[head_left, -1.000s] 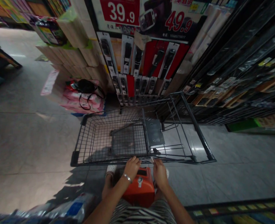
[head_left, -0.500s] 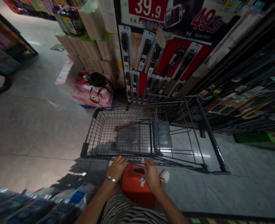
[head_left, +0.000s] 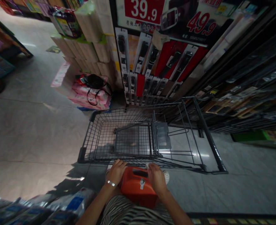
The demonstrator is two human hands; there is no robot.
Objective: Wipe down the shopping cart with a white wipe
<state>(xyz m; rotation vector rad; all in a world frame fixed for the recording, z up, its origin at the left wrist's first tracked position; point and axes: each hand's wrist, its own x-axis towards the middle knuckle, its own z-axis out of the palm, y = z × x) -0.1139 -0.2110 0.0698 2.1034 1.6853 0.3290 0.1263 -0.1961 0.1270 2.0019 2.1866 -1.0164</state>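
An orange case (head_left: 139,186) with a slot-like opening near its top and a small tag rests against my striped clothing. My left hand (head_left: 117,172), with a silver band at the wrist, lies at the case's left upper edge, its fingers bent together; what they grip is hidden. At the upper right of the case, my right hand (head_left: 155,176) is closed, and a small whitish thing (head_left: 147,165) shows at its fingertips. Just beyond both hands stands a grey wire shopping cart (head_left: 126,140) with nothing in its basket.
Beyond the cart, a display rack (head_left: 152,62) holds packaged watch-like items. Pink packages (head_left: 88,93) with a black bag (head_left: 95,82) on them are stacked left of it. Shelves (head_left: 250,90) line the right, and wrapped goods (head_left: 41,207) fill the lower left.
The view has shifted slightly, so the rack and cart sit a little further left. My right hand has moved slightly right and down along the case, and the whitish thing moved with it.
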